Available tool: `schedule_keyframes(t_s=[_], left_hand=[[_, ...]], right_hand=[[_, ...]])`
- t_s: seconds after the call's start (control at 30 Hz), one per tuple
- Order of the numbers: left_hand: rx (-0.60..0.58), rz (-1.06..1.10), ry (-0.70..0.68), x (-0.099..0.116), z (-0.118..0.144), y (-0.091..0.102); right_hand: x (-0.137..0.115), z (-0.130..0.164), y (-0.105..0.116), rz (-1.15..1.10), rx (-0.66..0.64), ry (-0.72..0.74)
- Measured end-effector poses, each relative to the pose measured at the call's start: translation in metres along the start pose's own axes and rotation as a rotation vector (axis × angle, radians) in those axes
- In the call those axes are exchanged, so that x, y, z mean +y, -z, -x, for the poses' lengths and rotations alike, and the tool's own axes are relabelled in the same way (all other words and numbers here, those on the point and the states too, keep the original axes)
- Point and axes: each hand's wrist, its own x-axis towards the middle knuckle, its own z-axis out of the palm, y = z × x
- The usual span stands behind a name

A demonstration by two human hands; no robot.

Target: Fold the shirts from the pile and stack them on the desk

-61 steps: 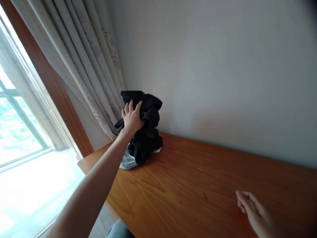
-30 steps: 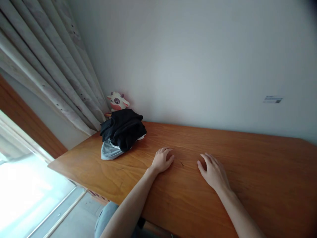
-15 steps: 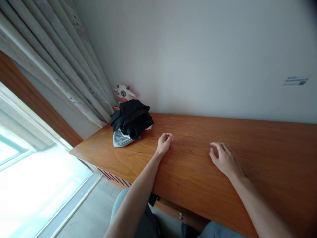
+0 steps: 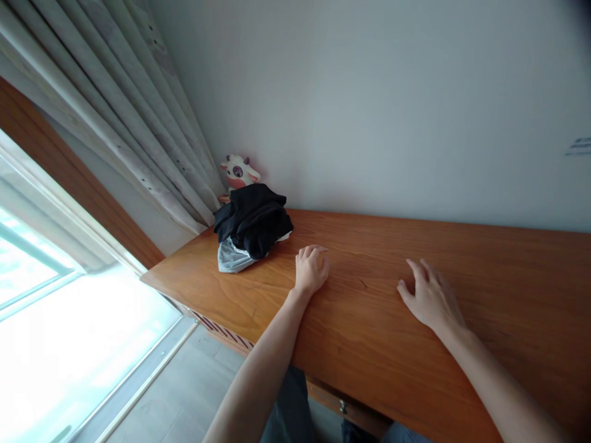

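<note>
- Head view: the left hand [image 4: 311, 271] lies palm down on the wooden desk [image 4: 462, 246], fingers loosely curled with the tips on the wood; it holds nothing.
- The right hand [image 4: 431, 298] also rests palm down on the desk, to the right of the left hand and well apart from it. Its fingers are spread and nearly straight, and it holds nothing.
- Bare desk shows between the two hands.
- A bundle of black clothes [image 4: 253, 218] sits at the far left end of the desk, near the left hand but not touching it. It is the thing nearest to either hand.
- A grey cloth [image 4: 231, 259] pokes out from under the near side of the bundle and lies flat on the wood.
- A small cow toy [image 4: 239, 171] stands just behind the bundle, against the wall [image 4: 369, 104]; only its head shows above the black cloth.
- A pale curtain [image 4: 115, 111] hangs at the left, its folds coming down beside the toy and the desk's far left corner.
- A bright window [image 4: 28, 264] fills the left edge, with grey floor [image 4: 184, 394] below the desk's left end.
- The person's dark-clad legs [image 4: 290, 412] show under the near edge of the desk.
</note>
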Motion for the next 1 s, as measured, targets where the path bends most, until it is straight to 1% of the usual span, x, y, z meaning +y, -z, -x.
schedule_keyframes(t_s=[0.07,0.1,0.17,0.23,0.33,0.43,0.53,0.6,0.67,0.73,0.83,0.9,1.0], left_hand=[[-0.102,-0.239,-0.053,-0.001,0.002,0.0],[-0.155,-0.311,-0.054,-0.002,0.002,0.0],[-0.235,-0.4,-0.046,-0.004,0.003,-0.002],[-0.271,-0.435,-0.035,-0.006,0.003,-0.004],[-0.285,-0.438,-0.021,-0.007,0.002,-0.005],[-0.293,-0.446,-0.014,-0.007,0.002,-0.004],[-0.239,-0.478,-0.003,-0.004,0.002,-0.003],[-0.202,-0.491,-0.022,-0.001,0.003,-0.001],[-0.206,-0.488,-0.034,0.001,0.003,0.0],[-0.222,-0.487,-0.025,0.003,0.003,0.001],[-0.212,-0.511,-0.015,0.006,0.003,0.004],[-0.211,-0.529,-0.017,0.008,0.004,0.005],[-0.242,-0.526,-0.007,0.009,0.006,0.005]], right_hand=[[0.004,0.0,-0.01,0.077,-0.119,-0.083],[0.006,0.001,-0.014,0.096,-0.158,-0.101],[0.01,0.003,-0.02,0.102,-0.187,-0.097],[0.014,0.004,-0.022,0.087,-0.169,-0.083],[0.018,0.005,-0.023,0.057,-0.147,-0.075],[0.015,0.004,-0.018,0.02,-0.124,-0.073],[0.005,0.002,-0.003,-0.004,-0.031,-0.073],[-0.004,0.001,0.009,0.014,0.047,-0.039],[-0.01,0.001,0.019,0.059,0.092,0.01],[-0.014,0.002,0.023,0.107,0.088,0.038],[-0.012,0.003,0.02,0.135,0.026,0.027],[-0.007,0.004,0.015,0.106,0.002,0.007],[0.0,0.003,0.008,0.034,-0.003,0.012]])
